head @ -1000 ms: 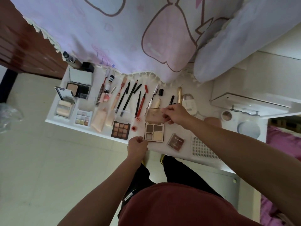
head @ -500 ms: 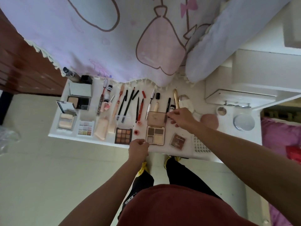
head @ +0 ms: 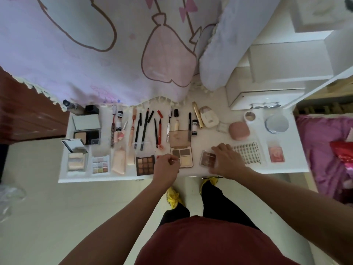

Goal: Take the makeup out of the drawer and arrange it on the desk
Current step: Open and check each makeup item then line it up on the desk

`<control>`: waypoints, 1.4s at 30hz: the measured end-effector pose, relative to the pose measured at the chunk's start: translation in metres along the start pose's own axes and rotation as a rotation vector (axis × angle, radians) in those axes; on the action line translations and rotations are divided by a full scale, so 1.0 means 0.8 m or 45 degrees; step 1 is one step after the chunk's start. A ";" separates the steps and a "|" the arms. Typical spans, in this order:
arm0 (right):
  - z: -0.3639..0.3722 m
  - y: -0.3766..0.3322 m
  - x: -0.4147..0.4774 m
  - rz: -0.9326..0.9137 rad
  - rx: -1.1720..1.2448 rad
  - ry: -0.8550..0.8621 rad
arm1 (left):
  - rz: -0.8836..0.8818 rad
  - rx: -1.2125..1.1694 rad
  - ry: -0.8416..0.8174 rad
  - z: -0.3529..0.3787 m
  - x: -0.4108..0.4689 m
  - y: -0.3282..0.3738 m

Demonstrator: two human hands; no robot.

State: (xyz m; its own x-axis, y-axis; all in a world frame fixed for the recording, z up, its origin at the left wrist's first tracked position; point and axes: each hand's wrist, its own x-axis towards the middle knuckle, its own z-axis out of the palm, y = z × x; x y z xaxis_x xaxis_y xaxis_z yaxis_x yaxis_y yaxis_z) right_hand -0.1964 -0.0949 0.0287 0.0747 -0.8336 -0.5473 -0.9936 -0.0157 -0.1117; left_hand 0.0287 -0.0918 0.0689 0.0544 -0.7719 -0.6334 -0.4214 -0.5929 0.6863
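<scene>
Makeup lies in rows on the white desk. An open eyeshadow palette with its clear lid tipped back sits near the front edge. My left hand is curled at that palette's left edge, fingertips pinching the rim. To the right is a small brown palette. My right hand covers its right side, with fingers and thumb curled round it. A nine-pan brown palette lies left of my left hand. Pencils and liners stand in a row behind.
Two open powder compacts and a pastel palette fill the left end. A pink case, a lash tray, a blush and a round mirror lie right. A curtain hangs behind; a white drawer unit stands back right.
My right hand let go of the open palette's lid and moved down and right onto the small brown palette. My left hand stayed at the open palette's left edge.
</scene>
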 end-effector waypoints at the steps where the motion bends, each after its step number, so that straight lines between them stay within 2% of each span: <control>1: 0.005 -0.001 -0.001 -0.001 -0.029 0.029 | 0.021 0.021 -0.001 -0.002 -0.001 0.001; 5: 0.012 -0.003 -0.001 0.019 -0.035 0.060 | 0.095 0.085 -0.018 -0.013 -0.001 0.004; 8: 0.004 0.000 -0.001 0.087 0.079 0.047 | 0.131 0.122 -0.008 -0.021 0.003 0.012; 14: -0.058 0.009 -0.011 0.197 0.673 0.125 | 0.191 0.043 -0.028 -0.039 0.013 0.052; 17: -0.098 0.002 -0.019 0.107 0.985 0.106 | 0.236 -0.071 -0.108 -0.045 0.017 0.083; 23: -0.168 -0.028 -0.044 -0.116 1.222 0.167 | 0.336 -0.287 -0.386 -0.056 0.005 0.139; 27: -0.184 -0.035 -0.053 -0.207 1.304 0.118 | 0.375 -0.312 -0.472 -0.065 -0.003 0.152; 42: -0.191 -0.046 -0.058 -0.319 1.448 -0.077 | 0.364 -0.410 -0.447 -0.084 -0.019 0.146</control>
State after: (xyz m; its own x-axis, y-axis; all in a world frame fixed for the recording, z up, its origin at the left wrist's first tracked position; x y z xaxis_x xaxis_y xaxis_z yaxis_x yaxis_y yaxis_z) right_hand -0.1758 -0.1398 0.1849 0.2925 -0.8491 -0.4398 -0.3038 0.3536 -0.8847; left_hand 0.0395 -0.1650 0.1824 -0.3494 -0.8224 -0.4490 -0.0739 -0.4535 0.8882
